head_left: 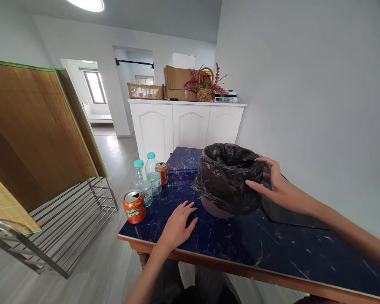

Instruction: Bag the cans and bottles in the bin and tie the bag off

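Observation:
A trash bin [215, 207] stands upright on the dark blue marbled table, lined with a black garbage bag [228, 181] whose edge is folded down over the outside. My right hand [274, 181] holds the bin's right side through the bag, its thumb in front and a finger at the rim; the other fingers are partly hidden. Flat on the table to the bin's left lies my left hand [179, 223], fingers stretched and nothing in it. Beyond it stand an orange Mirinda can [134, 207], two clear water bottles [143, 183] with teal caps, and another orange can [162, 174].
Dark flat material [291, 217] lies on the table [256, 253] behind my right forearm. A metal rack [79, 211] with a brown mat stands left. Past the table, a white cabinet [190, 122] carries cardboard boxes [180, 82] and a flower basket [204, 95]. A wall borders the right.

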`<state>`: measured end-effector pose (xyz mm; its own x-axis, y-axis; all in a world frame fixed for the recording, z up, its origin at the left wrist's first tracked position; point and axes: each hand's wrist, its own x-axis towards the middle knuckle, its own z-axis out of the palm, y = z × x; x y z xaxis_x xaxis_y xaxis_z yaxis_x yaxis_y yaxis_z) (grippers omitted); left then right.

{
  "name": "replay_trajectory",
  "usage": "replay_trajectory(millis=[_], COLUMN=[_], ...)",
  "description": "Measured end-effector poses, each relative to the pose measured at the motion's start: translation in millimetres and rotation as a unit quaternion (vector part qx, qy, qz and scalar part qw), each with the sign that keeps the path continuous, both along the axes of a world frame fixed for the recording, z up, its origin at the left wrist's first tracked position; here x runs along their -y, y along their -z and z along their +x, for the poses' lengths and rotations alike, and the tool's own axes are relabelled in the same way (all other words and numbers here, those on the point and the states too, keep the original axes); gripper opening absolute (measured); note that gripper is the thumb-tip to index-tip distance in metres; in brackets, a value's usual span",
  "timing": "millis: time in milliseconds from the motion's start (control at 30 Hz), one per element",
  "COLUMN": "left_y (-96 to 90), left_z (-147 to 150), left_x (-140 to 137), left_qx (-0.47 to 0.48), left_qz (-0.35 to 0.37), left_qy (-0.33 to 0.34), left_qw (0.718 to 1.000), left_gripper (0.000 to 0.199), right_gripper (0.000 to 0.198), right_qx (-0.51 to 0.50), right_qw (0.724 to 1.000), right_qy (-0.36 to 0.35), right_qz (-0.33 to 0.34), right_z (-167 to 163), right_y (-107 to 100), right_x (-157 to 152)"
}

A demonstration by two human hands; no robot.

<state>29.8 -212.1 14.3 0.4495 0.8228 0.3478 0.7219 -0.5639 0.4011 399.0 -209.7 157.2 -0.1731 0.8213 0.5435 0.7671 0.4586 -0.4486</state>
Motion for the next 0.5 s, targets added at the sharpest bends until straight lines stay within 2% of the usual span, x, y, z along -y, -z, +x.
replay_trajectory(millis=[100, 233, 267, 333, 400, 500], left_y=[0.7, 0.0, -0.7, -2.9, -7.4, -22.9], left_z=[0.4, 1.1, 1.3, 1.6, 1.5, -1.3], left_x=[-1.4, 0.7, 3.4, 12.7, 27.3, 53.4], left_qx=[0.001, 0.004, 0.004, 0.012, 0.037, 0.088], left_qz=[0.003, 0.000, -0.004, -0.014, -0.022, 0.009], left_qy=[-0.001, 0.000, 0.000, 0.000, 0.002, -0.007], left_qw=[1.000, 1.000, 1.000, 1.000, 0.999, 0.996], left_gripper=[0.040, 0.039, 0.038, 0.037, 0.034, 0.030], right_gripper=[0.079, 0.060, 0.053, 0.044, 0.044, 0.047], right_qx=[-0.122, -0.288, -0.313, -0.322, -0.314, -0.313], right_qw=[0.991, 0.958, 0.949, 0.939, 0.932, 0.926], right_qy=[-0.048, 0.017, 0.038, 0.047, 0.033, -0.003], right_qz=[-0.016, -0.001, -0.023, -0.109, -0.176, -0.212], right_z=[-1.3, -4.5, -4.4, -2.1, 2.5, 9.6], right_y=[34.0, 107.9, 125.7, 153.2, 167.8, 170.6], right_x=[11.8, 41.1, 48.8, 60.1, 64.0, 60.4])
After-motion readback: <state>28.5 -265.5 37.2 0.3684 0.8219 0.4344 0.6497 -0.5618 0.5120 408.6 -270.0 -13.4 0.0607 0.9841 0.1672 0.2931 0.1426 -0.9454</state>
